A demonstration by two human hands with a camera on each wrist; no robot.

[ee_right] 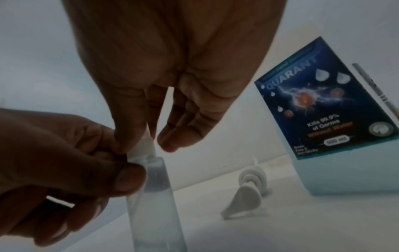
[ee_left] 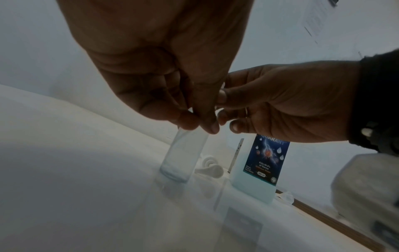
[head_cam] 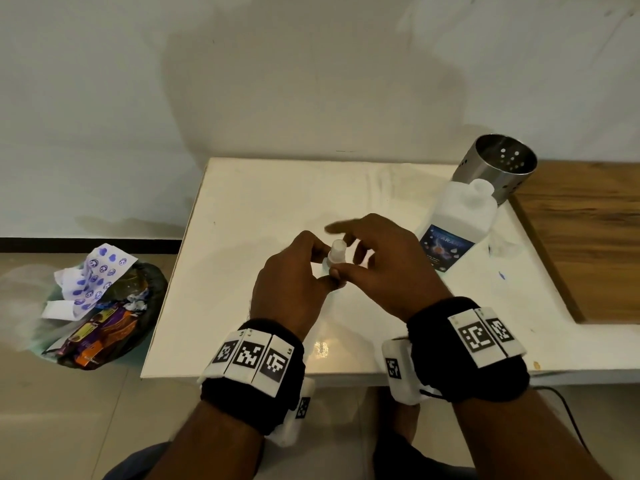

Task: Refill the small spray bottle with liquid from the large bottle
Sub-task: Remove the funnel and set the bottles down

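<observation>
Far left, on the floor: a dark waste bag [head_cam: 104, 306] filled with wrappers and printed paper. On the white tabletop [head_cam: 263, 209], the left hand [head_cam: 291, 282] pinches the shoulder of the small clear plastic spray bottle [ee_left: 183, 156], which stands upright, base on the table, below the fingers. The right hand [head_cam: 381, 268] grips the bottle's white spray top [ee_right: 142, 148] with thumb and fingertips. Right of the hands stands the large translucent bottle with a blue label [head_cam: 457, 226], untouched; behind it, a perforated steel cylinder [head_cam: 495, 168].

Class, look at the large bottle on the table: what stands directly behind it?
A perforated steel holder stands behind the large bottle; the bottle covers its lower front.
</observation>
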